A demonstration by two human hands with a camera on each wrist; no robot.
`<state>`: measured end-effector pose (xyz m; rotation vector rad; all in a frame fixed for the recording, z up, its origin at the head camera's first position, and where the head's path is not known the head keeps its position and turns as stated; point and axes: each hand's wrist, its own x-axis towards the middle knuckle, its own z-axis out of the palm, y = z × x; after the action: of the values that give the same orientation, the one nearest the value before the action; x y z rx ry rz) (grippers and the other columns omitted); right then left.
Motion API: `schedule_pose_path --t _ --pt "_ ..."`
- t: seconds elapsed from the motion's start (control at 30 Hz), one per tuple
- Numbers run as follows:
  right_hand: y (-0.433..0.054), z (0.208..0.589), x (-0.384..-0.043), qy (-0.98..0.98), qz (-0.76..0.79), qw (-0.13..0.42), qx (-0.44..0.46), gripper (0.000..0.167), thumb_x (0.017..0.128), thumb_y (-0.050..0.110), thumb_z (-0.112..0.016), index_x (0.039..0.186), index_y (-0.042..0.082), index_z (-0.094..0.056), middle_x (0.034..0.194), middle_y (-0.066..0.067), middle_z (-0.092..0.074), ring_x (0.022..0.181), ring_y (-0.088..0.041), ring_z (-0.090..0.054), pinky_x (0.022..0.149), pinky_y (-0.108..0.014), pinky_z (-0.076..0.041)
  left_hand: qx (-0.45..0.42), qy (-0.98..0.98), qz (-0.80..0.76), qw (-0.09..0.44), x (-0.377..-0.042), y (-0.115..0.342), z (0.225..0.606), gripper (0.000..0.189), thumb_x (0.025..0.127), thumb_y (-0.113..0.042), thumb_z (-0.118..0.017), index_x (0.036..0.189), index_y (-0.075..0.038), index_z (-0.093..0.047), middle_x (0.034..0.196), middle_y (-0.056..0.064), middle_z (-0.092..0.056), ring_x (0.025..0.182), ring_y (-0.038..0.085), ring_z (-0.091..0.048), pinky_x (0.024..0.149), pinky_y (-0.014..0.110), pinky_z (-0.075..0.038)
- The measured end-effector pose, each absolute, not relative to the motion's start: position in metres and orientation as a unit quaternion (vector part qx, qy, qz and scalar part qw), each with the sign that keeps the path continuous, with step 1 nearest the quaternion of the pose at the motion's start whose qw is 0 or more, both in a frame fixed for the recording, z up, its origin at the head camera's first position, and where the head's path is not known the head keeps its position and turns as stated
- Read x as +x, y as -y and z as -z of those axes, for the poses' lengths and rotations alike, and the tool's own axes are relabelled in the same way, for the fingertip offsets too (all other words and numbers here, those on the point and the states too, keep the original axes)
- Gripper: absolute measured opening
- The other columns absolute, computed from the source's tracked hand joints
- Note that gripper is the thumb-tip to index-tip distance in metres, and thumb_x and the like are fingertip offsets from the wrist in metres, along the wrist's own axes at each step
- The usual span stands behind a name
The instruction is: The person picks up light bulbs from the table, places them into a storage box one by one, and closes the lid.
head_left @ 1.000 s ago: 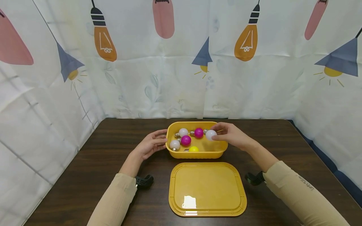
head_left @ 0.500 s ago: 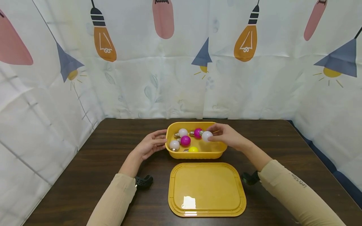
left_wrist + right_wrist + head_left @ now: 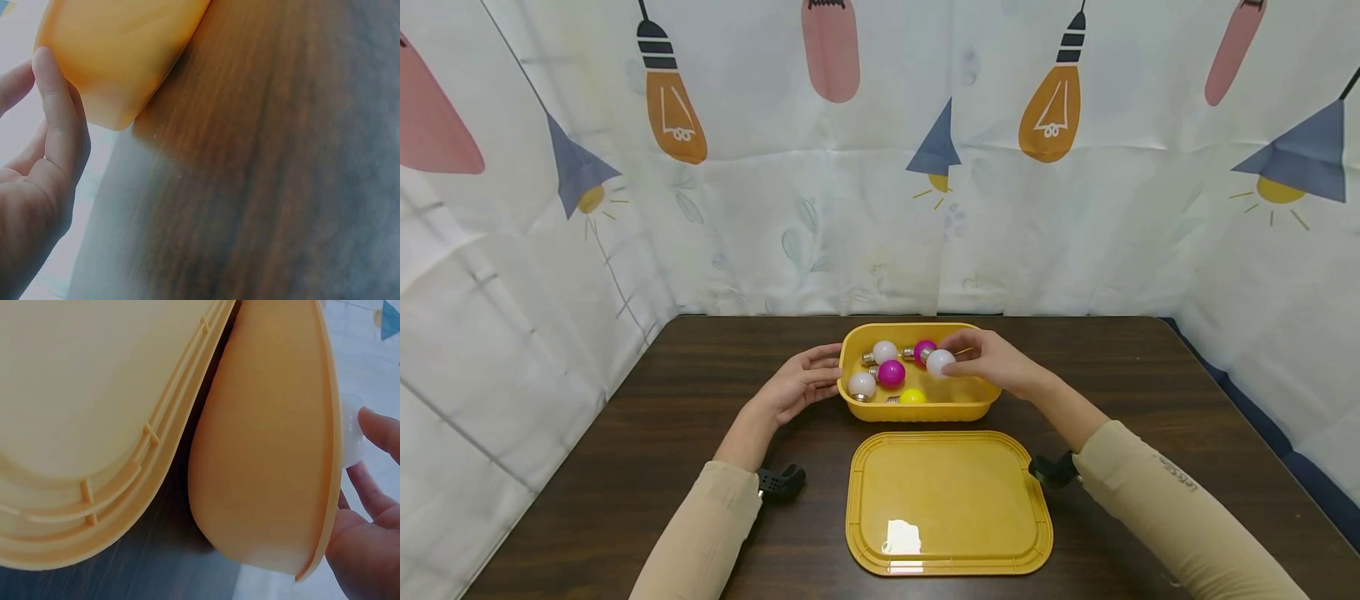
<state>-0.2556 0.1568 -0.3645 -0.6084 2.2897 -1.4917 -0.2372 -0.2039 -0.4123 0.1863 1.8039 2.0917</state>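
Observation:
A yellow tub (image 3: 919, 413) stands on the dark wooden table, holding white, magenta and yellow light bulbs with metal screw bases. My right hand (image 3: 988, 364) pinches a white light bulb (image 3: 940, 364) between thumb and fingers, over the tub's right half. Its screw base points left, close to a magenta bulb (image 3: 924, 350). In the right wrist view the tub's wall (image 3: 269, 437) hides most of the held bulb (image 3: 352, 431). Against the tub's left end, my left hand (image 3: 801, 383) rests its fingertips; the left wrist view shows a finger (image 3: 56, 106) touching the wall.
In front of the tub a flat yellow lid (image 3: 950, 504) lies on the table (image 3: 737, 337). Inside the tub are another magenta bulb (image 3: 891, 373), a yellow bulb (image 3: 913, 397) and two white bulbs (image 3: 862, 384). Behind hangs a printed curtain (image 3: 865, 225).
My right hand has moved left over the tub with the white light bulb, bringing it up to the magenta bulb. The left hand has stayed at the tub's left end.

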Motion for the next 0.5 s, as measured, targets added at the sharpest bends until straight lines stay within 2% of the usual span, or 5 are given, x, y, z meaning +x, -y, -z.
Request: schedule_pose_path --t 0.5 --pt "-0.1511 0.3691 -0.2580 -0.804 0.521 0.175 -0.224 0.038 0.095 0.015 -0.076 0.128 -0.001 -0.064 0.127 -0.017 -0.060 0.108 -0.032 -0.064 0.098 -0.042 -0.052 0.065 -0.642 -0.743 0.180 -0.2391 0.2051 0.4141 0.061 0.104 -0.004 -0.061 0.158 -0.002 -0.033 0.139 0.024 -0.055 0.097 0.017 -0.069 0.085 0.029 -0.059"
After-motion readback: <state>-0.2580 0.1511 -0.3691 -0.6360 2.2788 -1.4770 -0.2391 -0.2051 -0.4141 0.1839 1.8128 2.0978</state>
